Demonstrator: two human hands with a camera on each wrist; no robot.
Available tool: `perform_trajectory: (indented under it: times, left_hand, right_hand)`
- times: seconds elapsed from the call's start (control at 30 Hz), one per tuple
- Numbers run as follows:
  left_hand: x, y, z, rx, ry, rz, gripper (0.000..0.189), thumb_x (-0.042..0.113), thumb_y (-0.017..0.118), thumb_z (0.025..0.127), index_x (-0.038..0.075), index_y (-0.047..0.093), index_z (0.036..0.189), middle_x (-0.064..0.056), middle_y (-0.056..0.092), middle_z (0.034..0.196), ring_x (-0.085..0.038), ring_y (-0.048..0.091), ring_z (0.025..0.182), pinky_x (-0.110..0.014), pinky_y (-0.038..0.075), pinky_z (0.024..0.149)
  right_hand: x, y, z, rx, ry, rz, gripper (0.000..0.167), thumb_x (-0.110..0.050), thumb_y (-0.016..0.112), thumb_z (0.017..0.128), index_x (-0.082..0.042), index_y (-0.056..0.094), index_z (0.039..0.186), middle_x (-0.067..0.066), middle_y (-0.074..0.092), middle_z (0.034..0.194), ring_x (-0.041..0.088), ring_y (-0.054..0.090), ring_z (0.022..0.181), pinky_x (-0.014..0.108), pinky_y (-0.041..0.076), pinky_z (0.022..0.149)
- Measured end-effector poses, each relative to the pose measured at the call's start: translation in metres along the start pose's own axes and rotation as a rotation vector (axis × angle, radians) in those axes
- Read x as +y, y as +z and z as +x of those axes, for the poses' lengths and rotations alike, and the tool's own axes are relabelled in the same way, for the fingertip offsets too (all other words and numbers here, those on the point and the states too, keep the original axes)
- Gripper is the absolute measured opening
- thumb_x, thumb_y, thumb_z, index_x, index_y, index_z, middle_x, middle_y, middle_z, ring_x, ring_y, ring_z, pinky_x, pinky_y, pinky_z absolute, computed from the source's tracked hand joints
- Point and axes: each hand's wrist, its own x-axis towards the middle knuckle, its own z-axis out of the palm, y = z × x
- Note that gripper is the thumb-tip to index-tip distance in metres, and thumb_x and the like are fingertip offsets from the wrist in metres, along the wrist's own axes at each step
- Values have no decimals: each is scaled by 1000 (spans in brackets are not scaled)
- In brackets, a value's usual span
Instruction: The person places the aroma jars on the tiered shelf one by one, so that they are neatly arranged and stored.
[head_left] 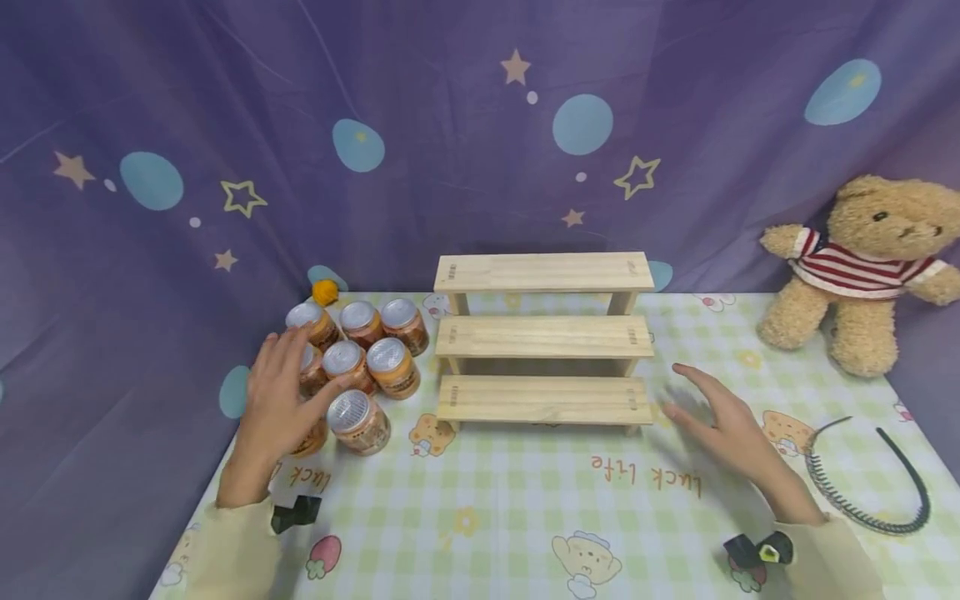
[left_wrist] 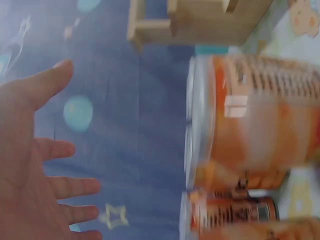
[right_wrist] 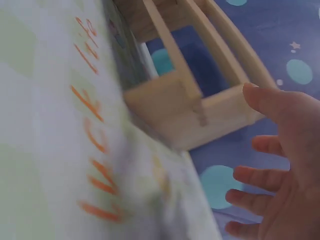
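Several orange-labelled cans (head_left: 362,425) with silvery lids stand grouped at the left of the table. Over the left side of this group hovers my left hand (head_left: 279,398), fingers spread and partly covering some cans. In the left wrist view the palm and fingers (left_wrist: 75,187) are apart from the nearest can (left_wrist: 265,110), with nothing held. A three-step wooden rack (head_left: 543,336) stands in the middle. To the right of its lowest step is my right hand (head_left: 723,429), raised with fingers extended and holding nothing.
A teddy bear (head_left: 851,275) in a striped shirt sits at the back right. A dark toothed headband (head_left: 870,521) lies near the right edge. A small orange-yellow object (head_left: 325,292) is behind the cans. A purple patterned curtain (head_left: 465,192) hangs behind the checked tablecloth (head_left: 405,533).
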Motion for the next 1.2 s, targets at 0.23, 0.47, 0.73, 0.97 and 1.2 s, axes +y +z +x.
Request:
perform_trajectory:
  times: [0.23, 0.47, 0.73, 0.97, 1.2]
  left_hand:
    - [-36, -23, -14, 85, -344, -140, 70, 34, 63, 96, 14, 33, 157, -23, 40, 157, -48, 33, 145, -67, 25, 116]
    - [-66, -22, -29, 142, -535, -203, 63, 33, 61, 98, 19, 38, 155, -14, 47, 155, -33, 41, 144, -35, 32, 118]
    - [-88, -9, -48, 65, -588, -252, 64, 38, 56, 102, 24, 30, 158, -17, 42, 157, -17, 39, 145, -13, 32, 105]
    - [-94, 8, -59, 29, -607, -322, 64, 35, 56, 102, 25, 27, 159, -15, 42, 157, 0, 42, 135, -11, 35, 104]
    - [-99, 22, -68, 83, -511, -433, 61, 14, 60, 100, 11, 35, 155, 29, 49, 121, 21, 42, 112, 1, 36, 86]
  right_hand:
    - [8, 25, 4, -37, 13, 102, 59, -28, 64, 99, -12, 43, 151, 18, 47, 153, 44, 46, 136, 1, 31, 102]
    - [11, 32, 4, -28, 41, 150, 57, -31, 64, 99, -19, 45, 151, 13, 47, 155, 28, 42, 145, -2, 22, 105]
    - [15, 41, 5, 10, 9, 200, 50, -26, 64, 99, -21, 50, 147, 13, 52, 151, -24, 31, 130, -2, 20, 106]
    - [18, 46, 6, 23, -29, 221, 46, -21, 62, 100, -19, 53, 145, 14, 55, 148, -27, 31, 127, -4, 20, 106]
    - [20, 50, 5, -5, -3, 249, 46, -23, 57, 103, -21, 49, 148, 14, 54, 149, -26, 36, 124, -4, 23, 103]
